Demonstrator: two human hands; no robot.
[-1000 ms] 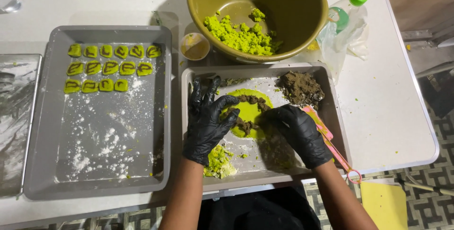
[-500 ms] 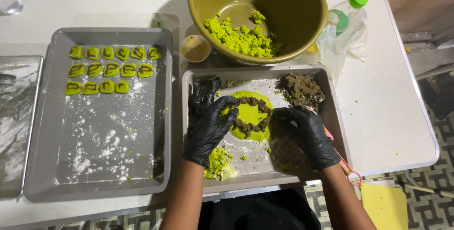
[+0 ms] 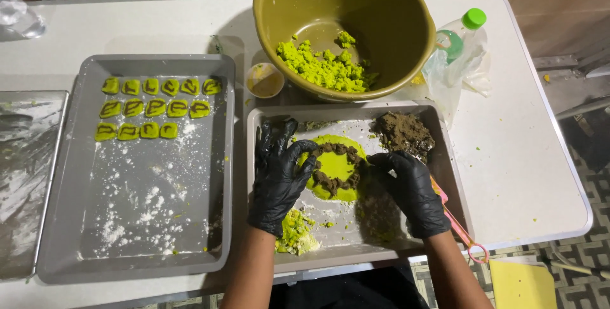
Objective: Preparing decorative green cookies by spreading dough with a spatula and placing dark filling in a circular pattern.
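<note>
A flat green dough disc [image 3: 335,163] lies in the grey tray [image 3: 454,175] before me, ringed with brown filling [image 3: 332,184]. My left hand [image 3: 277,175], in a black glove, rests fingers spread on the disc's left edge. My right hand [image 3: 410,189], also gloved, touches the disc's right edge with its fingertips. A mound of brown filling [image 3: 403,132] sits at the tray's far right corner. A lump of green dough [image 3: 296,233] lies at the tray's near edge.
A large olive bowl [image 3: 387,10] with green dough crumbs stands behind the tray. A floured grey tray [image 3: 70,220] on the left holds several shaped green pieces [image 3: 154,108]. A small yellow cup [image 3: 265,80], a green-capped bottle [image 3: 459,39] and pink scissors [image 3: 459,226] are nearby.
My right hand moved right and back to the disc's right edge. The left hand's fingers spread along the left edge. The ring of brown filling has become more even.
</note>
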